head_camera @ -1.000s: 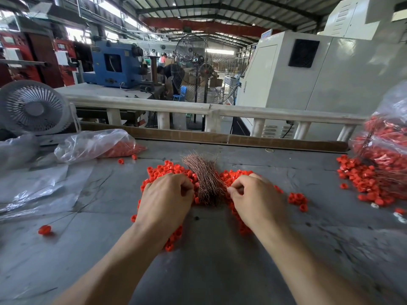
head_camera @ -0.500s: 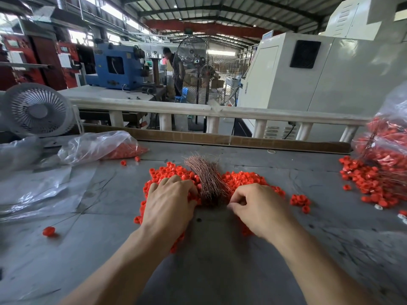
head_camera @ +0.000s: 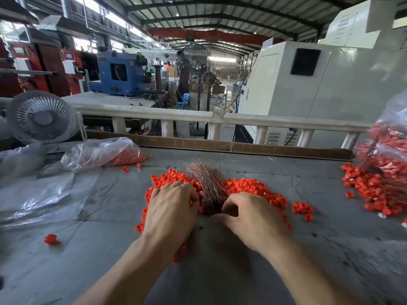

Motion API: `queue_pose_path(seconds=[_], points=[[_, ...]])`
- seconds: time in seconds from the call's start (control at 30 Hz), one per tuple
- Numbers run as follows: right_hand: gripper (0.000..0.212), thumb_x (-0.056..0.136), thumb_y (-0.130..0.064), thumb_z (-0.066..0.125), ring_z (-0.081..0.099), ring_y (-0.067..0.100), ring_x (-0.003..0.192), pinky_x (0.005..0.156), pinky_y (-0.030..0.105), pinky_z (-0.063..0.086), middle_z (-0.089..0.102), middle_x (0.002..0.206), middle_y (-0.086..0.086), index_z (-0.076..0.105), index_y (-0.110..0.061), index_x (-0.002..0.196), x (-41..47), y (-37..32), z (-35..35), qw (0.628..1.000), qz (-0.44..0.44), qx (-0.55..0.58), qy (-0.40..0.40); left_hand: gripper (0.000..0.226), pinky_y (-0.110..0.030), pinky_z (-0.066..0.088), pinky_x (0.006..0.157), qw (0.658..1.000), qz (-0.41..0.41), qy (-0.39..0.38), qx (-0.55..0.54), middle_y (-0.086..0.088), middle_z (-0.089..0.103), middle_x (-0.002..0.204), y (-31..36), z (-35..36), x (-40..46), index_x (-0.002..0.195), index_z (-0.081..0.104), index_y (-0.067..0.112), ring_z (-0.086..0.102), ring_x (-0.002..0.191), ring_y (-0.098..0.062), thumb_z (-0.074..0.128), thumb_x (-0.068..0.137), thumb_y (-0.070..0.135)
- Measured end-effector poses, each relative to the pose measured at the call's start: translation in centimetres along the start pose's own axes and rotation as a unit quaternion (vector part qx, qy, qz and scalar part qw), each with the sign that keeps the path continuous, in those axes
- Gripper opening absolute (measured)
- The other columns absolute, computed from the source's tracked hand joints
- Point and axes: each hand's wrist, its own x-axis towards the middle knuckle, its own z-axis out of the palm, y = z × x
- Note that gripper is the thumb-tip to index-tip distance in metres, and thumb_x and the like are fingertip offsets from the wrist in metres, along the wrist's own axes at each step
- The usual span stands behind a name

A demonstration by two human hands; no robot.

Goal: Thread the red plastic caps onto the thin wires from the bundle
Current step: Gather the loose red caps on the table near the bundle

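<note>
Beside wire bundle [head_camera: 207, 186], both hands (curled)

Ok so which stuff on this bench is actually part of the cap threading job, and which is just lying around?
In use:
- wire bundle
- red caps pile
- left hand resting on the caps
- right hand at the bundle's near end

Lying about:
- desk fan
- clear bag of caps
- empty plastic bags
- stray cap

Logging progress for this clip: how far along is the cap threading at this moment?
Done: capped wires seem to fill the bag at the far right. In hand: the right hand picks at the wire bundle; the left hand rests on the red caps. Left: most of the bundle and a large cap pile are unthreaded.
</note>
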Motion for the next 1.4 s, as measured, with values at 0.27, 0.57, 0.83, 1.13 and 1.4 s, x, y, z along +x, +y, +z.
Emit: queue_pose_path(seconds=[0.27, 0.57, 0.83, 1.13, 1.4], points=[[0.014, 0.089, -0.042, 0.074, 0.062, 0.009, 0.081, 0.07, 0.03, 0.046, 0.068, 0.084, -0.014, 0.07, -0.029, 0.091, 0.0, -0.4, 0.1, 0.999, -0.009, 0.006, 0.043, 0.006, -0.023, 0.038, 0.066, 0.996, -0.008, 0.013, -0.09, 0.019, 0.061, 0.072, 0.7, -0.3, -0.1, 0.087, 0.068, 0.03, 0.055, 0.072, -0.003, 0.072, 0.085, 0.025], [0.013, 0.09, -0.04, 0.065, 0.067, 0.017, 0.093, 0.076, 0.032, 0.048, 0.074, 0.095, -0.007, 0.071, -0.029, 0.094, -0.2, -0.3, 0.2, 0.999, -0.001, -0.047, 0.012, 0.018, -0.013, 0.039, 0.08, 0.984, 0.106, -0.063, -0.125, 0.022, 0.06, 0.093, 1.8, 0.1, -0.7, 0.105, 0.071, 0.032, 0.054, 0.092, 0.001, 0.069, 0.09, 0.023], [0.011, 0.093, -0.036, 0.066, 0.066, 0.014, 0.092, 0.079, 0.034, 0.051, 0.072, 0.094, -0.008, 0.07, -0.028, 0.1, 0.0, -0.4, 0.5, 1.0, -0.014, 0.011, 0.02, 0.015, -0.029, 0.05, 0.078, 0.98, 0.069, -0.074, -0.173, 0.016, 0.07, 0.092, 1.8, 0.4, -0.8, 0.103, 0.065, 0.033, 0.063, 0.087, -0.001, 0.068, 0.09, 0.025], [0.01, 0.091, -0.033, 0.071, 0.065, 0.016, 0.089, 0.077, 0.037, 0.05, 0.07, 0.091, -0.008, 0.071, -0.025, 0.097, 0.2, -0.4, 1.1, 0.997, -0.027, 0.061, 0.046, 0.013, -0.034, 0.057, 0.076, 0.966, 0.022, -0.048, -0.252, 0.017, 0.071, 0.088, 2.0, 0.3, -0.8, 0.097, 0.066, 0.031, 0.067, 0.083, 0.0, 0.069, 0.092, 0.02], [0.033, 0.095, -0.036, 0.069, 0.059, 0.017, 0.111, 0.087, 0.032, 0.048, 0.058, 0.118, -0.009, 0.065, -0.024, 0.125, 0.6, -0.6, 1.4, 0.992, -0.059, 0.063, 0.093, 0.012, -0.038, 0.059, 0.072, 0.966, 0.005, -0.025, -0.258, 0.015, 0.07, 0.091, 2.1, 0.0, -0.8, 0.097, 0.067, 0.03, 0.066, 0.085, -0.003, 0.072, 0.092, 0.02]])
